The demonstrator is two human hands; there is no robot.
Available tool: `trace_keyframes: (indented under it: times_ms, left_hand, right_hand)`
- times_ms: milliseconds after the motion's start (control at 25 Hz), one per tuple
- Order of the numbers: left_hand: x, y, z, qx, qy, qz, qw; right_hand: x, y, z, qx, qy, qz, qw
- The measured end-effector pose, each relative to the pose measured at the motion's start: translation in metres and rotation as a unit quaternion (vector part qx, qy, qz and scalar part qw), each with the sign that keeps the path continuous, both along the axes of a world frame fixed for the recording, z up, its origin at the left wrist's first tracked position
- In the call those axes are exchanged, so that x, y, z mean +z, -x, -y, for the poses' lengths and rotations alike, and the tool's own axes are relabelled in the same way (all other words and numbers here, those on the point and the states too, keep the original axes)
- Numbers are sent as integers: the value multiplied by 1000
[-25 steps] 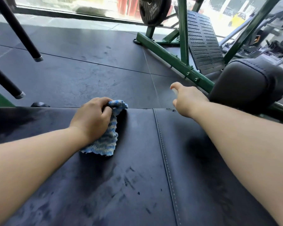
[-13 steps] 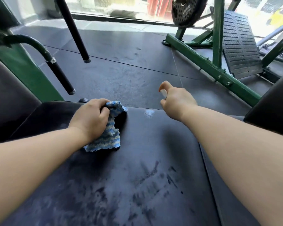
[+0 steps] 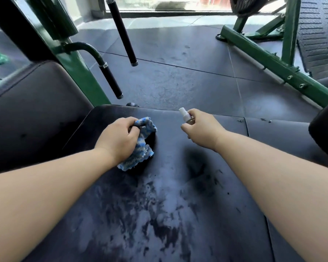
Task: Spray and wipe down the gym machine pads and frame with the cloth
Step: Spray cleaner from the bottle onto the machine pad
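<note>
Turned since the earlier frame, the right hand point(image 3: 203, 129) now shows the small spray bottle point(image 3: 187, 116) it clasps above the seat pad point(image 3: 178, 205); the left hand point(image 3: 117, 140) grips the bunched blue cloth point(image 3: 140, 151) on it. If the nozzle points past the edge, mist may wet the floor point(image 3: 178, 82) instead.

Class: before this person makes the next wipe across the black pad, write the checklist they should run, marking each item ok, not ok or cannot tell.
1. Blue-and-white striped cloth gripped in left hand: ok.
2. Small clear spray bottle, white nozzle, held in right hand: ok.
3. Cloth resting on black padded seat: ok.
4. Streaky patches visible on seat to wipe: ok.
5. Nozzle aimed at seat: cannot tell.
</note>
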State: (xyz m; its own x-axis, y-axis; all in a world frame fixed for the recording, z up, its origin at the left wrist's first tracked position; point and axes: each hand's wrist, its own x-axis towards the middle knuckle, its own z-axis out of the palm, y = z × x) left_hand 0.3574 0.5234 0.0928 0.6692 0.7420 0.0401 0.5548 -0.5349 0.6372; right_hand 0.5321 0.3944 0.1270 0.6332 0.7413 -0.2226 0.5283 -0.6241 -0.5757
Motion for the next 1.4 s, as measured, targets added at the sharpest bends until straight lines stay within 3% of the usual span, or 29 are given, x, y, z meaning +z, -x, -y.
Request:
trace_keyframes:
  times_ms: [200, 360, 480, 680, 840, 960, 1080, 1240, 1400]
  left_hand:
    - [-17, 16, 42, -11, 23, -2, 1000]
    - [-20, 13, 79, 38, 55, 77, 995]
    - [-22, 13, 112, 21, 74, 114, 991]
    - [-19, 15, 149, -17, 73, 95, 993]
    - [-12, 22, 153, -105, 101, 23, 989]
    - [-8, 25, 150, -56, 220, 77, 971]
    - [-11, 50, 168, -3, 189, 96, 977]
    - [-3, 147, 179, 159, 90, 68, 981]
    - [2, 241, 187, 230, 67, 6, 971]
  right_hand:
    - [-7, 39, 23, -5, -55, -60, 997]
    - [-5, 67, 68, -20, -81, -49, 995]
    - [-1, 89, 108, -64, -111, -73, 989]
    - [0, 111, 153, -84, -90, -76, 989]
    - [-6, 120, 157, -27, -54, -28, 998]
    - [-23, 134, 157, -4, -87, 18, 996]
    - [-30, 150, 161, -19, -165, 1, 986]
    - [-23, 215, 153, 158, -143, -40, 976]
    - [-36, 294, 146, 357, -101, -38, 928]
